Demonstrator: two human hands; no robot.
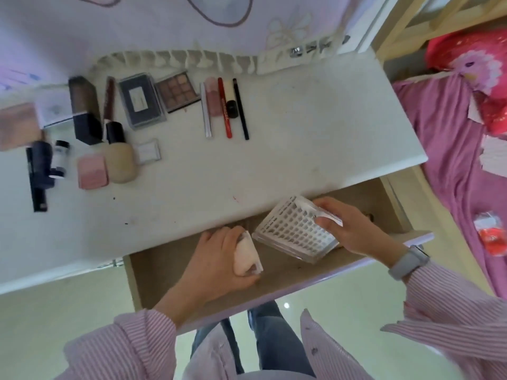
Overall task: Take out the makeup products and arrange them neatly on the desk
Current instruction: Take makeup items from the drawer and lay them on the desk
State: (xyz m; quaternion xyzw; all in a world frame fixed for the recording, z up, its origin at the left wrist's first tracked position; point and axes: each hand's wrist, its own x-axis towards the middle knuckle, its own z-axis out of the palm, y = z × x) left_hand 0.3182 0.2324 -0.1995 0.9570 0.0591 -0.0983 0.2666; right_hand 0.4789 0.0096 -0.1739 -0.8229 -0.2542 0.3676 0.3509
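Observation:
Both hands are inside the open wooden drawer (288, 272) under the white desk (301, 133). My left hand (219, 259) grips a pale peach makeup sponge in a clear wrapper (247, 256). My right hand (354, 223) holds a clear flat case with a white grid of false lashes (296, 231), tilted up at its right end. On the desk lie several makeup items: an eyeshadow palette (179, 91), a dark compact (141, 100), pencils (226, 108), a foundation bottle (119, 157) and a pink compact (92, 172).
The drawer front (356, 267) sticks out toward me over a glossy floor. A bed with a purple sheet (452, 165) and a red cushion (472, 64) stands to the right. A scalloped trim (178, 60) runs along the desk's back edge against the wall.

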